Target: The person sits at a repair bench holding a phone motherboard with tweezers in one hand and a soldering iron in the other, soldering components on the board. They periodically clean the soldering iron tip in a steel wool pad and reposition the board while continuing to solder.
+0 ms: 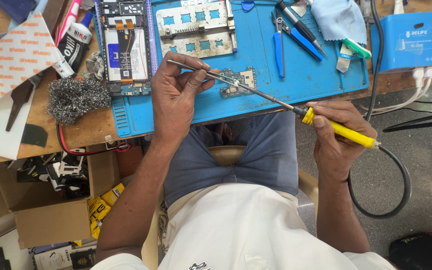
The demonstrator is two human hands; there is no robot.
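My left hand [176, 95] grips thin metal tweezers [188, 67], their tips pointing at a small green circuit board [237, 81] on the blue work mat [256, 100]. My right hand [340, 134] holds a yellow-handled soldering iron [338, 129]; its long metal tip [256, 92] reaches left across the mat's edge to the circuit board, close to the tweezers' tips. A black cable [401, 185] loops down from the iron's handle.
An opened phone [125, 47] and a metal fixture plate [196, 27] lie at the back of the mat, with blue-handled tools [296, 35] and a cloth [338, 17]. Steel wool [71, 100] sits left. A blue box [408, 42] stands right. Cardboard boxes [51, 220] lie below the bench.
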